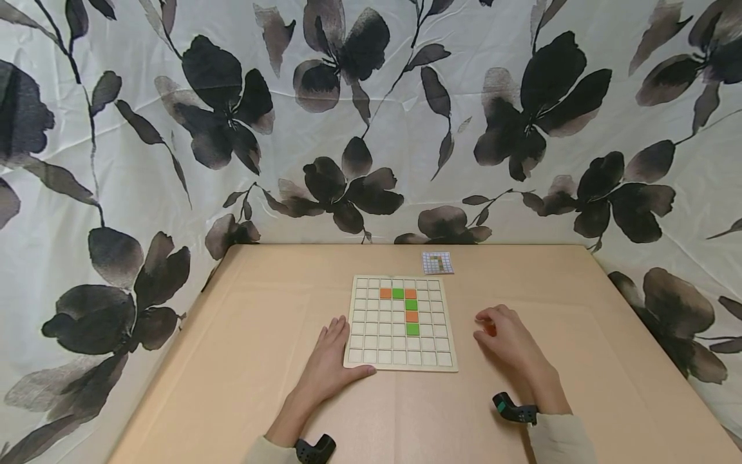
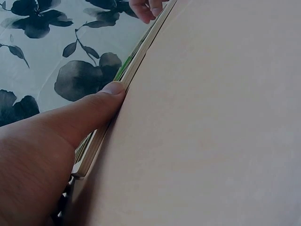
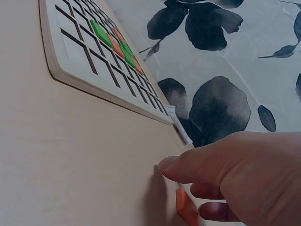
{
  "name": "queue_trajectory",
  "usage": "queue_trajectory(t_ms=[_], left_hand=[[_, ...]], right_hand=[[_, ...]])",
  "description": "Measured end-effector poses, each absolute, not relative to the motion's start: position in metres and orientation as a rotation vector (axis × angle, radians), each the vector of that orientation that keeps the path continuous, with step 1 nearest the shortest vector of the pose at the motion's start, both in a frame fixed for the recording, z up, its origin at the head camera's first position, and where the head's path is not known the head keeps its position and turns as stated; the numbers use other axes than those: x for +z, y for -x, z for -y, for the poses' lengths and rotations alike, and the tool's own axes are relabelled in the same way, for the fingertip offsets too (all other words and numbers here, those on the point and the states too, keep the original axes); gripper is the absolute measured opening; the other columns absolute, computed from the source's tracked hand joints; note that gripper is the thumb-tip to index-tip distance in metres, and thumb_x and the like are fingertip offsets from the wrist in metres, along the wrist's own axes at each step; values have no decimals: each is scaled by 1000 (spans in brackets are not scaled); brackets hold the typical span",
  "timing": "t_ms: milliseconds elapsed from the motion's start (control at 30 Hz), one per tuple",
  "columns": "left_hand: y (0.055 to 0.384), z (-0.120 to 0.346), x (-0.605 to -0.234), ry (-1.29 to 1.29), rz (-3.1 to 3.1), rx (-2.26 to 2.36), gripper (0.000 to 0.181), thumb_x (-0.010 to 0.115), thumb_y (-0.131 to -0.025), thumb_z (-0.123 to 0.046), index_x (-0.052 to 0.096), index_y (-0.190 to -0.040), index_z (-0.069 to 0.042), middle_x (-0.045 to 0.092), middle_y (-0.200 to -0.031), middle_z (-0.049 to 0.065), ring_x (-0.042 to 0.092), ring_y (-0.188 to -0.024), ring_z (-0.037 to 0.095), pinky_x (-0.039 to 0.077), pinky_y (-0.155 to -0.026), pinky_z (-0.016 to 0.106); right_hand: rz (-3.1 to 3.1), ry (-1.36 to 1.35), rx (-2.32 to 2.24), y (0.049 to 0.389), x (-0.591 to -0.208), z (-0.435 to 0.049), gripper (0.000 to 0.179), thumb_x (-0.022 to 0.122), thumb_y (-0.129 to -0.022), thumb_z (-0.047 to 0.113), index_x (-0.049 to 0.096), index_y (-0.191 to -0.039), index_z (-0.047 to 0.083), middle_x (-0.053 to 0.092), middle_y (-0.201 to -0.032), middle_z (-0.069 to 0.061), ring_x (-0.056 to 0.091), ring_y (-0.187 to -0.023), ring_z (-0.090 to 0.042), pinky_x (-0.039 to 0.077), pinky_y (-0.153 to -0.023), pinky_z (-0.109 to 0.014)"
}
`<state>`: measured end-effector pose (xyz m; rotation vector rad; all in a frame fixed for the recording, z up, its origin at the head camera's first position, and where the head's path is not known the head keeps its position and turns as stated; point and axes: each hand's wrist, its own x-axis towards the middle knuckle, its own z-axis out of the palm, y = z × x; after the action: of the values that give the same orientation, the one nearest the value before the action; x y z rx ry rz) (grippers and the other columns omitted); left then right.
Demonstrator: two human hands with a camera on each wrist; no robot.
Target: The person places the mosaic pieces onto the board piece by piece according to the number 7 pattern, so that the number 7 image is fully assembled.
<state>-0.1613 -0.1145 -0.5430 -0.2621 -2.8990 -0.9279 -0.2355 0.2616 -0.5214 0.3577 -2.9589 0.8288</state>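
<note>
A pale wooden grid board [image 1: 430, 348] lies on the table, with orange and green square tiles in some of its cells. My left hand [image 1: 332, 361] rests along the board's left side, fingers straight. Its thumb [image 2: 106, 96] touches the near edge. To the right of the board, my right hand [image 1: 516, 341] is apart from it, low over the table, with fingers curled about an orange tile [image 3: 187, 209]. The fingers partly hide this tile, and their exact contact with it is hard to see. The right thumb [image 3: 178, 168] stands away from the tile.
A small card [image 1: 437, 263] printed with a grid and a coloured pattern lies just behind the board. A floral cloth [image 1: 440, 129] hangs behind the light wooden table [image 1: 278, 290]. Each wrist wears a black camera band.
</note>
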Motion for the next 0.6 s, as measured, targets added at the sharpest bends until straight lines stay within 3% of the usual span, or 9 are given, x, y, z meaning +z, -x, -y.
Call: queue_trajectory(t_ms=[600], left_hand=[[164, 113, -541, 251, 2905, -929, 115, 78, -72, -66, 35, -153, 3, 28, -163, 21, 20, -155, 35, 15, -131, 49]], right_hand=[[2988, -338, 835, 239, -516, -272, 28, 72, -90, 13, 67, -113, 0, 61, -108, -17, 56, -93, -26, 57, -85, -45]])
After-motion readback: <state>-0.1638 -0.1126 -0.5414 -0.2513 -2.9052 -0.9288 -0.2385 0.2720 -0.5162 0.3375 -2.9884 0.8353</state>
